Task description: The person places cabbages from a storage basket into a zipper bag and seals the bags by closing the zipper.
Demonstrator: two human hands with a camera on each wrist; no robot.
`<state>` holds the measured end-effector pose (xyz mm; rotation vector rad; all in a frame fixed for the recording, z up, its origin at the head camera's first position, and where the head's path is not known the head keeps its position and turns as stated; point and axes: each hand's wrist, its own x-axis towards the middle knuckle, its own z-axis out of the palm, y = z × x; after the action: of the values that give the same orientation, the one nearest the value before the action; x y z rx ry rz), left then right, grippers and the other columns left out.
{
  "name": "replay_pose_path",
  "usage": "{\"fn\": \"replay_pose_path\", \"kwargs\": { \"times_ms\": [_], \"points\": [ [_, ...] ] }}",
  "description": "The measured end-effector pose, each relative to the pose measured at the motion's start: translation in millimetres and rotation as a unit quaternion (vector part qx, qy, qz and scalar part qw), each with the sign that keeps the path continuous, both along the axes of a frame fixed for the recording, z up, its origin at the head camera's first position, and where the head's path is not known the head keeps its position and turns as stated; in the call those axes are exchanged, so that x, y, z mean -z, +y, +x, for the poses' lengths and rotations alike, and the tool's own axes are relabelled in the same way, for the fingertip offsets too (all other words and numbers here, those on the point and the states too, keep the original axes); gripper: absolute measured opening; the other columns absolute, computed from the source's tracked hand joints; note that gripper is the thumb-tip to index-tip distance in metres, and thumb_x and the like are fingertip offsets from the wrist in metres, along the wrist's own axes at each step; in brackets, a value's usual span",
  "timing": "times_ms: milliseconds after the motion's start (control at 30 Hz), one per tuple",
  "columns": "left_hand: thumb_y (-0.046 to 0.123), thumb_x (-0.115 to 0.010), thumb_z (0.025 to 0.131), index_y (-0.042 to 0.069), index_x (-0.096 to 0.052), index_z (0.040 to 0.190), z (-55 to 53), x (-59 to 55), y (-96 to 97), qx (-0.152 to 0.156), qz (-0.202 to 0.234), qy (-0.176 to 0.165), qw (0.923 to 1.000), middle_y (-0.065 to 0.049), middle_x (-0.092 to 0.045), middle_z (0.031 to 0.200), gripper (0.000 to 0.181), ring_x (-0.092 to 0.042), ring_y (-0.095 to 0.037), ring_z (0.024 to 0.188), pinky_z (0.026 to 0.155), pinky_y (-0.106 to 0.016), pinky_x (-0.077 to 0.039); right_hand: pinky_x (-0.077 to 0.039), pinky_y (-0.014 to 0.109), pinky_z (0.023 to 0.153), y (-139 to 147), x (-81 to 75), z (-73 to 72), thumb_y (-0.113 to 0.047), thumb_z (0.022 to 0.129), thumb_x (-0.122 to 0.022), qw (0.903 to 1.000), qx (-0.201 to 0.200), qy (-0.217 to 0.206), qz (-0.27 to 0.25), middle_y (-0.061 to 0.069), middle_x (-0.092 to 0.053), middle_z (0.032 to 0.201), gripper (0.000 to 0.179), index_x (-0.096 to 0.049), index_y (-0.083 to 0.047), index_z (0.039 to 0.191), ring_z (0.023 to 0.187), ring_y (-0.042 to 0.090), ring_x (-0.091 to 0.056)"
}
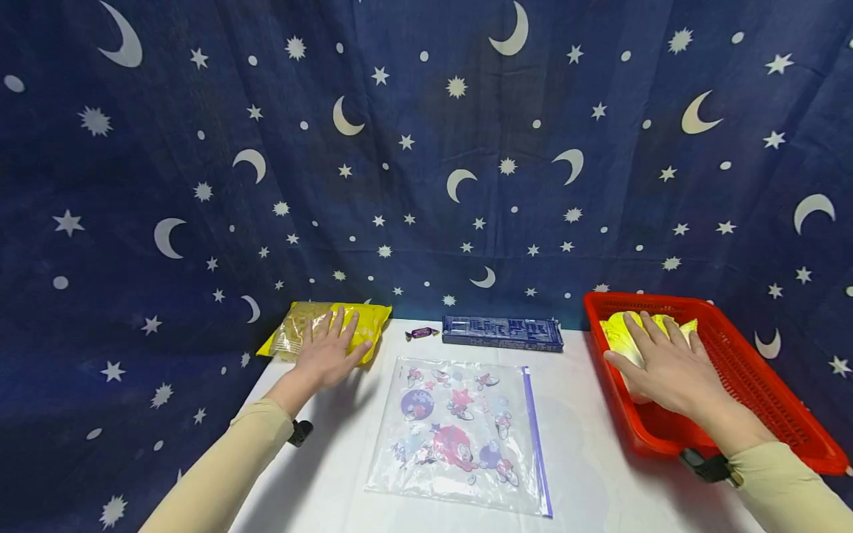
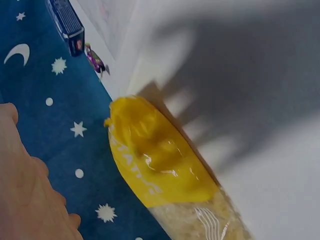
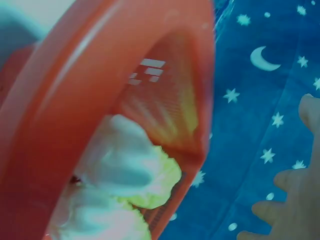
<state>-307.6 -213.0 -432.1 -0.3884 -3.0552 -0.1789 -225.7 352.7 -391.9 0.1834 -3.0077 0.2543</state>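
My left hand point(image 1: 329, 355), fingers spread, hovers above a yellow bag point(image 1: 369, 322) whose clear part shows pale pieces inside. The left wrist view has the fingers at its left edge, apart from the yellow bag point(image 2: 155, 155). My right hand point(image 1: 680, 374) is held over the red basket point(image 1: 653, 298) with its fingers straight and apart. White-stemmed, yellow-leafed cabbages point(image 3: 120, 155) lie in the basket and are partly hidden by that hand in the head view. In the right wrist view the fingers point(image 3: 295, 200) stand clear of the cabbages. Neither hand holds anything.
A clear zip bag point(image 1: 460, 437) with cartoon prints and a purple zip edge lies flat on the white table point(image 1: 586, 474). Behind it are a wrapped candy point(image 1: 421, 334) and a dark blue box point(image 1: 503, 334). A starry blue cloth point(image 1: 426, 148) hangs at the back.
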Motion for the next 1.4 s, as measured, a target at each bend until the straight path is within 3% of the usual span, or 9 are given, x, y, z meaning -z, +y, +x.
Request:
{"fn": "replay_pose_path", "kwargs": {
  "times_ms": [133,700,933,1167,1400],
  "points": [
    [0.066,-0.029,0.104,0.013,-0.020,0.165,2.0,0.0,8.9,0.008,0.002,0.008,0.9999,-0.020,-0.008,0.169,0.081,-0.006,-0.043,0.154,0.120,-0.068,0.001,0.010,0.075,0.113,-12.5,-4.1,2.1,-0.069,0.098,-0.043,0.9998,-0.012,0.013,-0.005,0.033,-0.014,0.164,0.096,-0.012,-0.006,0.164,0.145,0.060,-0.006],
    [0.065,-0.029,0.104,0.015,-0.019,0.165,11.2,-2.2,46.8,0.052,0.034,0.014,0.9980,-0.017,-0.007,0.170,0.080,-0.005,-0.040,0.155,0.121,-0.065,0.002,-0.010,0.072,0.117,-60.1,-7.6,10.7,-0.061,0.098,-0.056,0.9942,-0.072,0.049,-0.062,0.028,-0.023,0.164,0.091,-0.022,-0.007,0.163,0.146,0.055,-0.020],
    [0.064,-0.031,0.104,0.017,-0.017,0.165,19.4,-5.1,62.7,0.068,0.036,0.005,0.9970,-0.015,-0.006,0.170,0.079,-0.002,-0.038,0.155,0.122,-0.064,0.001,-0.018,0.071,0.116,-75.1,-1.2,13.5,-0.051,0.097,-0.065,0.9909,-0.097,0.050,-0.079,0.026,-0.027,0.163,0.089,-0.025,-0.007,0.163,0.147,0.052,-0.021],
    [0.062,-0.032,0.105,0.016,-0.022,0.165,22.8,1.2,75.8,0.085,0.043,0.016,0.9953,-0.016,-0.010,0.170,0.076,-0.005,-0.039,0.155,0.122,-0.064,-0.001,-0.025,0.070,0.114,-89.3,8.3,17.1,-0.032,0.097,-0.068,0.9884,-0.114,0.047,-0.088,0.023,-0.031,0.162,0.080,-0.028,-0.010,0.163,0.147,0.049,-0.026],
    [0.061,-0.032,0.105,0.017,-0.023,0.165,28.8,5.4,91.3,0.103,0.043,0.010,0.9938,-0.015,-0.012,0.170,0.075,-0.003,-0.037,0.156,0.122,-0.064,-0.002,-0.028,0.067,0.115,-104.6,23.6,22.1,-0.027,0.097,-0.068,0.9866,-0.131,0.043,-0.087,0.018,-0.035,0.162,0.075,-0.033,-0.011,0.161,0.147,0.045,-0.030]
  ]
}}
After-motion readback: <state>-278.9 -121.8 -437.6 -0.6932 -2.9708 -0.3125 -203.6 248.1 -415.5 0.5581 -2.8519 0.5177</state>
